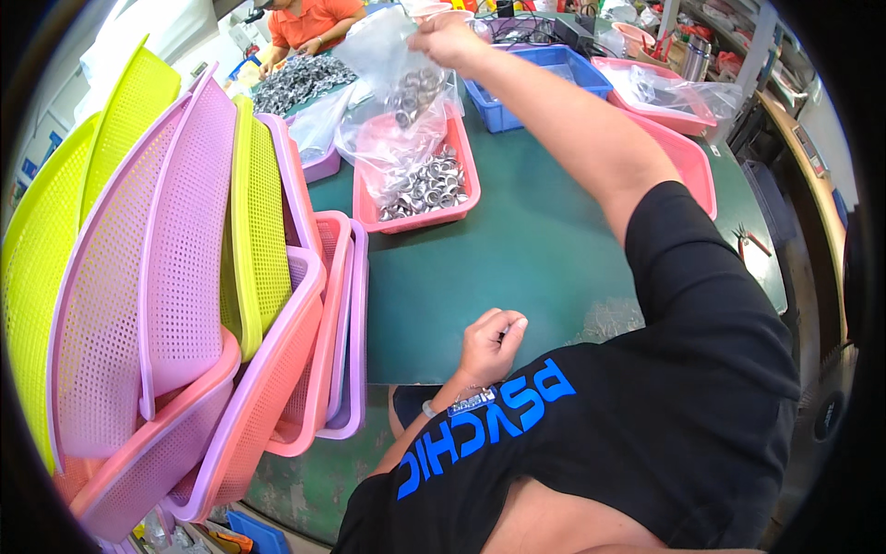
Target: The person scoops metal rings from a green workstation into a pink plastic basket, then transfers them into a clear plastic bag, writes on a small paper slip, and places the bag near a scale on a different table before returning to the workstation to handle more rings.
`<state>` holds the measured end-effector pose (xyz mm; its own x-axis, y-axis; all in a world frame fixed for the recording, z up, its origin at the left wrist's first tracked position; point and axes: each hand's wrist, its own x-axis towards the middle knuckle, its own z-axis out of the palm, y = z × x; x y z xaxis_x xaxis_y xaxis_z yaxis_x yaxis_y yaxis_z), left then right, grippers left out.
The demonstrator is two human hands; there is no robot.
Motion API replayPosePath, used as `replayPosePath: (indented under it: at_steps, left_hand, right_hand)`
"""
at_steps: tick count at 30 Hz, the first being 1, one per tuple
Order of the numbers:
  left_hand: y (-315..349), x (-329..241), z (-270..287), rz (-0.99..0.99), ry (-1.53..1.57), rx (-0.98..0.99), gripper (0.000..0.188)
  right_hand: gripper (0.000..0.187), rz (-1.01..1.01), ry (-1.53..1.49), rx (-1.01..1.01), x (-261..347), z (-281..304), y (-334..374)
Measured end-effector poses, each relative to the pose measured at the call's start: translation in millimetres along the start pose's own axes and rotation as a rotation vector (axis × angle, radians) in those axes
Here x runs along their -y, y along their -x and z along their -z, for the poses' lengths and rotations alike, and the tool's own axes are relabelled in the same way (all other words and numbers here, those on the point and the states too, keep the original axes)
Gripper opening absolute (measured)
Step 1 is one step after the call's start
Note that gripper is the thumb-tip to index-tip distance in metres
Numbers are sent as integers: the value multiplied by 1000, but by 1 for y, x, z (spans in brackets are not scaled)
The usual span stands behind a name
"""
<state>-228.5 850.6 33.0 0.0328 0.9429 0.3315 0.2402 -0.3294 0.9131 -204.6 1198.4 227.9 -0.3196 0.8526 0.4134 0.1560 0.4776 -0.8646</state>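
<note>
My right hand (449, 42) is stretched to the far side of the table, fingers closed on the top of a clear plastic bag (377, 55). Inside the bag hang several grey metal rings (417, 92). Its lower part sags into a pink tray (426, 220), above a heap of silvery rings (429, 189). Near the table's front edge rests my left hand (492, 343), curled closed with the thumb on top. Whatever it may hold is hidden in the fingers. A band circles that wrist.
Nested purple, pink and lime perforated baskets (189, 231) crowd the left side. Behind stand a blue tray (498, 115) and pink trays (697, 171). Dark metal parts (300, 88) lie heaped before a person in orange (314, 23). Red-handled pliers (755, 242) lie at the right edge.
</note>
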Motion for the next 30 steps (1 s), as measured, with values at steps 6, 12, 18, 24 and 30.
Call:
replayPosePath:
  at_steps: [6,12,18,24,30]
  left_hand:
    - [-2,-2,-1,-9,-114,23,7]
    - [-6,-13,-3,-86,-162,-37,11]
    - [-6,-13,-5,-42,-121,-39,12]
    - [-4,-1,-2,72,-116,-47,13]
    - [-5,-7,-7,100,-168,-73,15]
  right_hand:
    - [14,-37,-91,-16,50,88,79]
    - [15,-265,-78,-51,-17,88,179]
    - [19,-321,36,-62,-41,122,255]
    - [16,-280,135,29,-13,164,258]
    - [30,-34,214,150,33,153,188]
